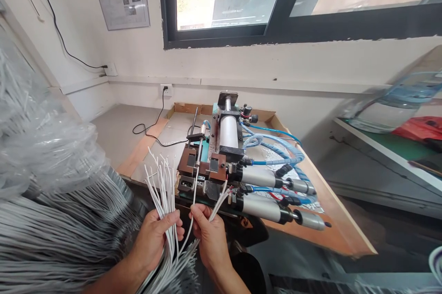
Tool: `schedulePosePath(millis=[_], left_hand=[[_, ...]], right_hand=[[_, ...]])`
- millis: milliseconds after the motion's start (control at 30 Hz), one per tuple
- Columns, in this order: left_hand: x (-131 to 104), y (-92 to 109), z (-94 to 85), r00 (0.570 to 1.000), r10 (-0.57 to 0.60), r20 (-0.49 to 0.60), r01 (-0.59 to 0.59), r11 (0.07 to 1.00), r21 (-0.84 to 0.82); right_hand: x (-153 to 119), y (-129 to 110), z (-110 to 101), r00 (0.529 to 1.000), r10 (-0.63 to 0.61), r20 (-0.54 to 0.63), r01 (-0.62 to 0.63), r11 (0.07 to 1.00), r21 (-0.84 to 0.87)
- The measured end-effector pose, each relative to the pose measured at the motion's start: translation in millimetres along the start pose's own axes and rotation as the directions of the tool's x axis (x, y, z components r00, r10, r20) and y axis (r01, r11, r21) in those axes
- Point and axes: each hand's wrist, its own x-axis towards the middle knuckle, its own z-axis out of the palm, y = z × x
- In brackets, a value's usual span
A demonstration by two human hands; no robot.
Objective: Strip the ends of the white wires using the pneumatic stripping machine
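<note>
My left hand is closed round a bundle of white cables, their ends fanned upward. Between the thumb and fingers of my right hand is a single white cable, its upper end reaching the jaws of a pneumatic wire-stripping machine. That hand also grips a few more cables, whose tips show reddish inner wires. Below both hands the cables run together and hang down. Whether the single cable's tip is clamped in the jaws, I cannot tell.
Silver air cylinders stick out to the machine's right, with blue air hoses behind. White scraps lie in the wooden-edged tray. A large mass of grey cables under plastic fills the left. A green-topped shelf stands right.
</note>
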Motion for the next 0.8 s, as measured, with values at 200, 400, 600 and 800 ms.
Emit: schedulePosePath(millis=[200, 400, 600, 800], left_hand=[[0, -3, -3.7, 1.0, -0.001, 0.012, 0.001, 1.0, -0.011], [-1, -1, -2.5, 0.999, 0.038, -0.018, -0.038, 0.999, -0.011], [-1, 0, -1.1, 0.989, 0.141, -0.033, -0.142, 0.99, -0.009], [-2, 2, 1.5, 0.989, 0.146, 0.036, -0.146, 0.989, -0.004]], right_hand=[[1, -6, 5, 0.998, 0.027, -0.052, -0.026, 1.0, 0.014], [0, -7, 8, 0.999, 0.042, -0.009, -0.042, 0.998, 0.036], [-13, -5, 5, 0.982, 0.07, 0.173, -0.043, 0.987, -0.153], [-24, -3, 4, 0.977, -0.122, 0.173, 0.159, 0.963, -0.218]])
